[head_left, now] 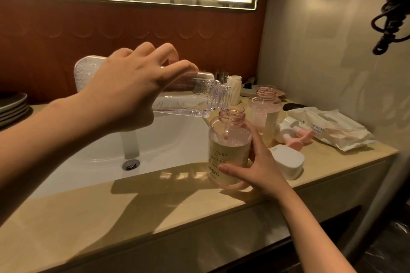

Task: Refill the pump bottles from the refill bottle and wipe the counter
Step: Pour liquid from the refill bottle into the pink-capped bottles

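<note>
My left hand [124, 93] grips a clear refill bottle [188, 99], tipped on its side with its threaded neck over the mouth of a pink pump bottle [228, 150]. A thin stream of liquid falls into that bottle, which stands open on the beige counter [155, 210]. My right hand [259, 166] holds it from the right side, thumb across the label. A second open pink bottle [265, 113] stands behind it, partly filled. Two pink and white pump heads [292, 133] lie beside it. A white cap [286, 162] lies behind my right hand.
A white sink [111, 153] with a drain [131, 164] sits left of the bottles. A pack of wet wipes [328, 128] lies at the counter's right end by the wall. Plates [12, 106] are stacked at the far left. A lit mirror hangs above.
</note>
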A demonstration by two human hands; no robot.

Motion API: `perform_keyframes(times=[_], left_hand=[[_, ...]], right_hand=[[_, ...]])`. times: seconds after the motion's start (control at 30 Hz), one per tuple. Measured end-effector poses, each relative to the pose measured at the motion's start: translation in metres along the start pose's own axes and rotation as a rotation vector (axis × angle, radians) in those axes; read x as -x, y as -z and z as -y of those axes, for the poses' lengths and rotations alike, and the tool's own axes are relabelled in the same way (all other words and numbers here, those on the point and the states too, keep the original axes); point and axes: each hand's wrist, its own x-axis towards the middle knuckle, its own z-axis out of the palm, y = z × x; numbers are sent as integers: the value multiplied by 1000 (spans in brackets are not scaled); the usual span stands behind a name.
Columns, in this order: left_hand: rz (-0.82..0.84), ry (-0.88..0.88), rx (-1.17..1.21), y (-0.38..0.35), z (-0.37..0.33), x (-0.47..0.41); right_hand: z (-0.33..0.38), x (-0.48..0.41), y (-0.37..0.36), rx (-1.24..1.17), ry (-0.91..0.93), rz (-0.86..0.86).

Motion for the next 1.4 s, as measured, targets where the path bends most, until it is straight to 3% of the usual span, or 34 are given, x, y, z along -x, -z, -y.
perform_keyframes(times=[1.4], left_hand=[[-46, 15, -122, 5, -3, -1]], right_hand=[[6, 1, -1, 34, -46, -3]])
